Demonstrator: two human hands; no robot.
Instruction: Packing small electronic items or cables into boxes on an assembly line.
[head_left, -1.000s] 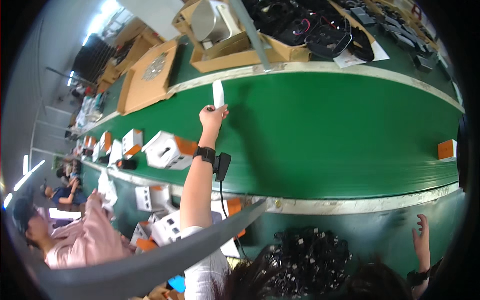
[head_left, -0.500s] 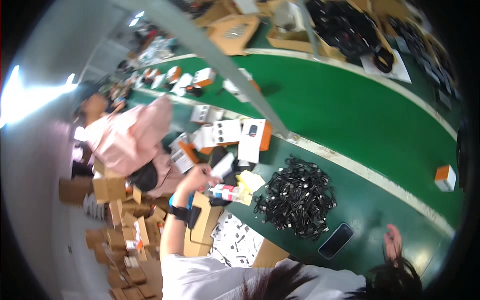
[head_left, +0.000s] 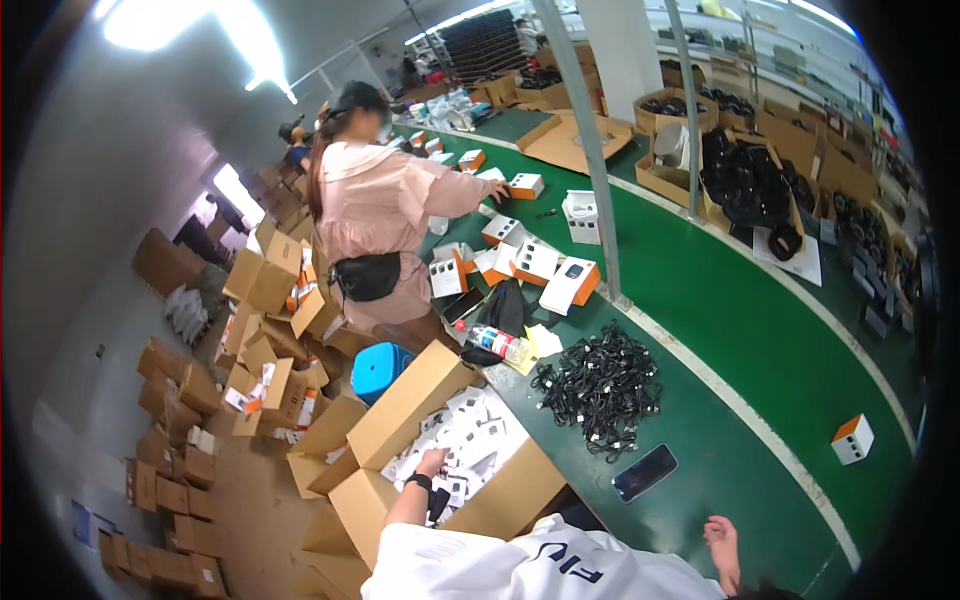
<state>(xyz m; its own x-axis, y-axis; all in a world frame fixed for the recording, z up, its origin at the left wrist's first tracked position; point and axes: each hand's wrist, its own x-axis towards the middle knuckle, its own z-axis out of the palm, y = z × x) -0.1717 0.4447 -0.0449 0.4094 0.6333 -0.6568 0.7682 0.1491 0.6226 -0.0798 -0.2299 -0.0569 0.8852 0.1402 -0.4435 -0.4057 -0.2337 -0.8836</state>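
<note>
My left hand (head_left: 432, 463), with a black band on the wrist, reaches into an open cardboard box (head_left: 405, 400). Its fingers lie against the white printed packets (head_left: 480, 412) that fill the box; whether they grip one is too small to make out. Over the green table's near side is my right hand (head_left: 720, 540), fingers loosely apart and nothing in them. Nearest to it lies a dark-screened phone (head_left: 644, 473). Beyond the phone is a heap of black cables (head_left: 600, 390) with metal plugs.
A plastic bottle (head_left: 500, 343) lies by yellow paper (head_left: 545, 340) and a black bag (head_left: 503, 305). White-and-orange boxes (head_left: 570, 286) stand behind them. On the green belt sits another box (head_left: 853, 440). A co-worker in pink (head_left: 375, 200) stands left, near a blue stool (head_left: 380, 370) and several cartons.
My left hand has moved from near the bottle down into the box of packets. The view has swung up and left. The co-worker's arm now reaches toward the small boxes on the belt.
</note>
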